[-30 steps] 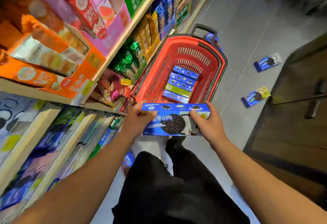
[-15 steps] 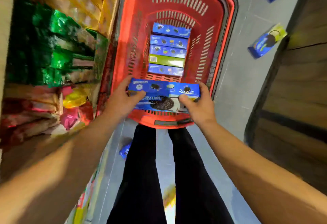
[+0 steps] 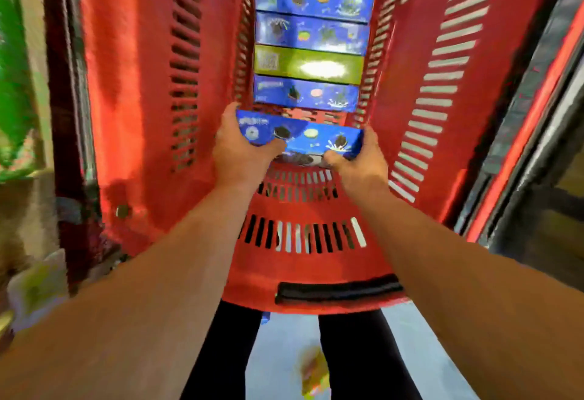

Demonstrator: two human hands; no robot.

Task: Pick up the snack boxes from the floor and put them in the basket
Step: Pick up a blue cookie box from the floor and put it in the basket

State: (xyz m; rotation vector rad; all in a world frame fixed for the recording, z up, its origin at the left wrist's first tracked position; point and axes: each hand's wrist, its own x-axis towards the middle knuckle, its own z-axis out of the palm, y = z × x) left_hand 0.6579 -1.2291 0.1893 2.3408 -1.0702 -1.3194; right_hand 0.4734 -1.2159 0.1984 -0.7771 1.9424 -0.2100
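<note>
A blue cookie box (image 3: 300, 134) is held deep inside the red plastic basket (image 3: 126, 83), just above its floor. My left hand (image 3: 237, 153) grips the box's left end and my right hand (image 3: 357, 162) grips its right end. Behind it, several snack boxes stand in a row on edge: blue ones (image 3: 306, 93) and a green one (image 3: 308, 64). The held box sits in front of the nearest blue box, a small gap apart.
Green snack packs (image 3: 12, 83) on store shelving fill the left edge. A dark cabinet (image 3: 553, 178) stands to the right of the basket. My black-trousered legs (image 3: 221, 352) and grey floor, with something yellow on it (image 3: 311, 371), show below the basket's black handle (image 3: 338, 292).
Both hands have carried the blue box forward and down, from above the basket's near rim into the basket. The view has closed in on the basket; the boxes on the floor are out of frame.
</note>
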